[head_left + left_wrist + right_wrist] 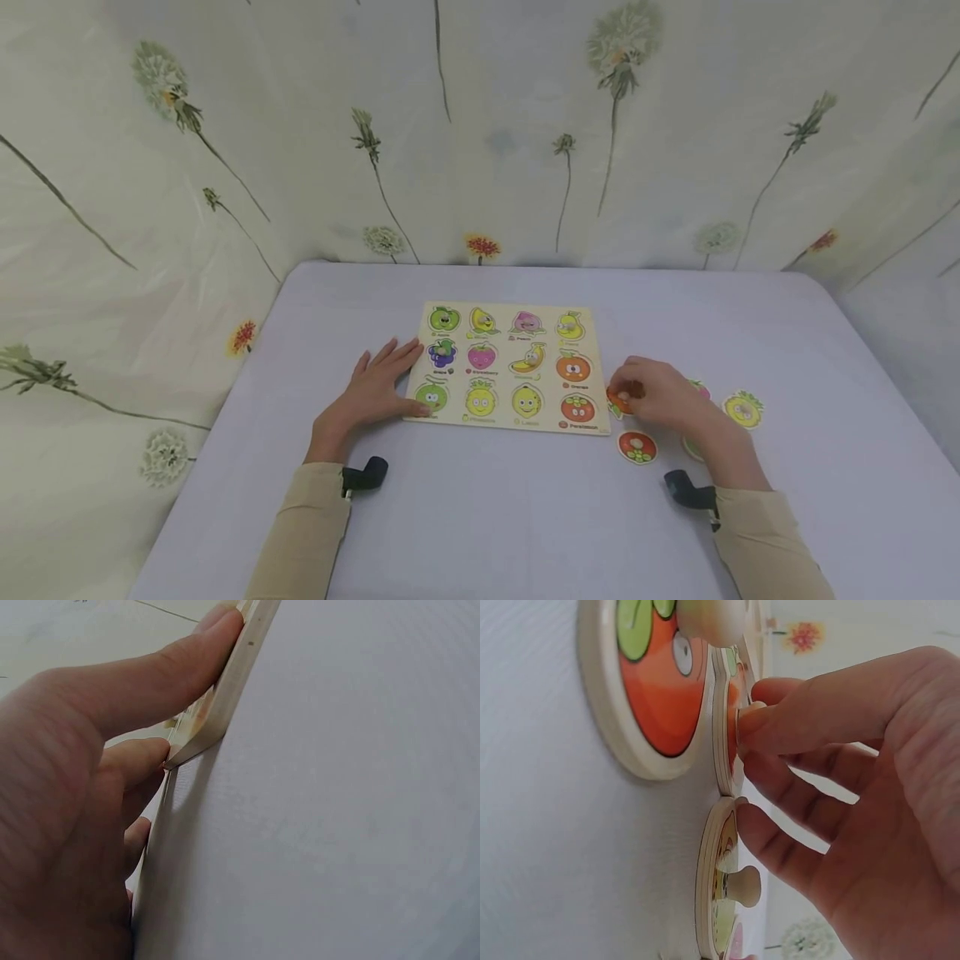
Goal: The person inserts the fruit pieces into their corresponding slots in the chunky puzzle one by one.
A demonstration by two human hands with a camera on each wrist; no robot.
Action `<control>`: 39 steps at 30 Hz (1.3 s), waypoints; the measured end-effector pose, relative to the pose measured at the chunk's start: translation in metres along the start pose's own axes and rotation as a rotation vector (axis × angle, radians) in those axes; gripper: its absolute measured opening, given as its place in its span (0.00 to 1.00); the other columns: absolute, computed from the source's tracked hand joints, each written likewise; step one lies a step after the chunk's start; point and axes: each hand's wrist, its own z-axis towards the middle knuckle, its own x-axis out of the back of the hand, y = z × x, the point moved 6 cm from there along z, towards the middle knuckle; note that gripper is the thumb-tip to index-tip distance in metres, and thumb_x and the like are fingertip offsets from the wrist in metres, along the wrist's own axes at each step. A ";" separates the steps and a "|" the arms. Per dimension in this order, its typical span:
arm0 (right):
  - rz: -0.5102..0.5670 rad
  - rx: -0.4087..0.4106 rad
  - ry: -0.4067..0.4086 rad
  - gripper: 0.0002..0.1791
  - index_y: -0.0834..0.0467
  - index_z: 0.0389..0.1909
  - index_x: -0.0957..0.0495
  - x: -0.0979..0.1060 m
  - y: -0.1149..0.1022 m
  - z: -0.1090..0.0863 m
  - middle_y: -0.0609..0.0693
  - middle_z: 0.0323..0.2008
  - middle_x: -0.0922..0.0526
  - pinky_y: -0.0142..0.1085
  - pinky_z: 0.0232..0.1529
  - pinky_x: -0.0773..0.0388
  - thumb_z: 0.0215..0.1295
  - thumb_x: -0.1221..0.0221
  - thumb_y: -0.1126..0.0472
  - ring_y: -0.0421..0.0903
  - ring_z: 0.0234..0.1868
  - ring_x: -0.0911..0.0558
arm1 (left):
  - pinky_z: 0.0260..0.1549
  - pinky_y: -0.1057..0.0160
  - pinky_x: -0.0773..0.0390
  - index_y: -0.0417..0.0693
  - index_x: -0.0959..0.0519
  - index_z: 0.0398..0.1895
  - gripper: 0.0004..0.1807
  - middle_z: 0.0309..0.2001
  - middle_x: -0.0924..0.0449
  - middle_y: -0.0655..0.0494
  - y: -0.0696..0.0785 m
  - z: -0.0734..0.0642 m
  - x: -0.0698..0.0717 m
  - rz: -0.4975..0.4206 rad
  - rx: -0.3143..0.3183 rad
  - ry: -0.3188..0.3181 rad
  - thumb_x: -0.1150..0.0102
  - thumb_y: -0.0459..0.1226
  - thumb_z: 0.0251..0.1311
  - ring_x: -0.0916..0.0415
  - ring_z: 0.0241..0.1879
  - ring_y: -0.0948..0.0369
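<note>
A wooden fruit puzzle board (550, 337) lies flat on the table, with rows of fruit pictures. My left hand (377, 385) rests at its left side, fingers spread and thumb over the near left corner. In the left wrist view the thumb lies on top of the board's edge (238, 667). Right of the board, my right hand (663, 396) pinches the knob of an orange puzzle piece (733, 742) between thumb and fingers. A red persimmon piece (637, 447) lies close by, knob up. Behind the pinching fingers, another knobbed piece (718, 892) stays on the cloth.
A pineapple piece (743, 409) lies to the right of my right hand. A pink piece (701, 388) and a green-edged piece (692, 450) are partly hidden by that hand and wrist. White cloth covers the table (487, 517); a floral curtain (495, 150) hangs behind it.
</note>
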 end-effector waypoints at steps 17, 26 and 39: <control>0.021 -0.030 -0.009 0.10 0.53 0.38 0.15 0.003 0.001 -0.002 0.47 0.36 0.20 0.37 0.40 0.23 0.60 0.39 0.69 0.47 0.39 0.25 | 0.77 0.38 0.68 0.57 0.48 0.79 0.60 0.81 0.52 0.62 -0.001 0.004 -0.001 0.006 -0.007 0.010 0.30 0.63 0.45 0.64 0.81 0.52; -0.007 -0.033 0.006 0.09 0.51 0.35 0.16 0.004 0.001 -0.003 0.47 0.33 0.21 0.36 0.39 0.25 0.60 0.40 0.68 0.47 0.38 0.25 | 0.77 0.38 0.68 0.56 0.48 0.79 0.60 0.81 0.53 0.62 -0.001 0.004 -0.001 0.008 -0.004 0.008 0.30 0.63 0.45 0.64 0.81 0.52; 0.001 0.009 0.025 0.08 0.53 0.35 0.17 0.005 -0.004 -0.002 0.47 0.33 0.22 0.36 0.38 0.25 0.59 0.40 0.68 0.46 0.37 0.26 | 0.77 0.38 0.67 0.57 0.48 0.80 0.60 0.81 0.53 0.62 -0.004 0.003 -0.002 0.006 0.000 0.012 0.30 0.63 0.44 0.64 0.81 0.52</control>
